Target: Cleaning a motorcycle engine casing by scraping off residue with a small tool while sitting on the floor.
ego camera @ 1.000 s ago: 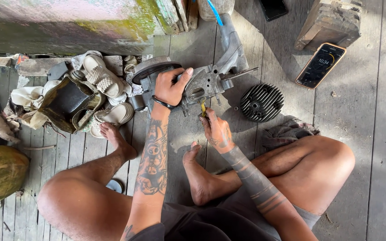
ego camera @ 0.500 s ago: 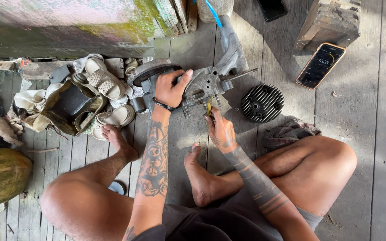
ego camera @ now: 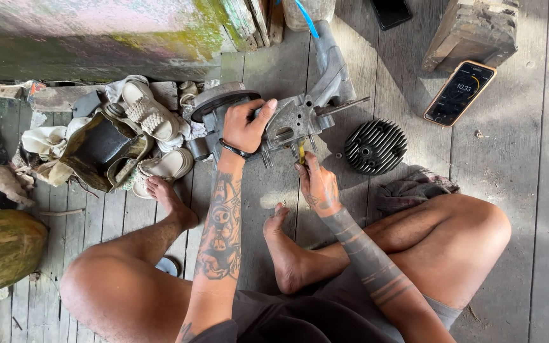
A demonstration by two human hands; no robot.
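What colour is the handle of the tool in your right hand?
Yellow: the tool handle in the right hand, head view.

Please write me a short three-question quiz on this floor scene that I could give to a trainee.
1. True or false: the left hand rests on top of the grey metal engine casing.
2. Which lies just right of the casing on the plank floor? A) a round black finned cylinder head B) a glass bottle C) a coil of rope
3. What does the right hand hold against the underside of the casing?

Key
1. True.
2. A.
3. A small yellow-handled tool; its tip is too small to make out.
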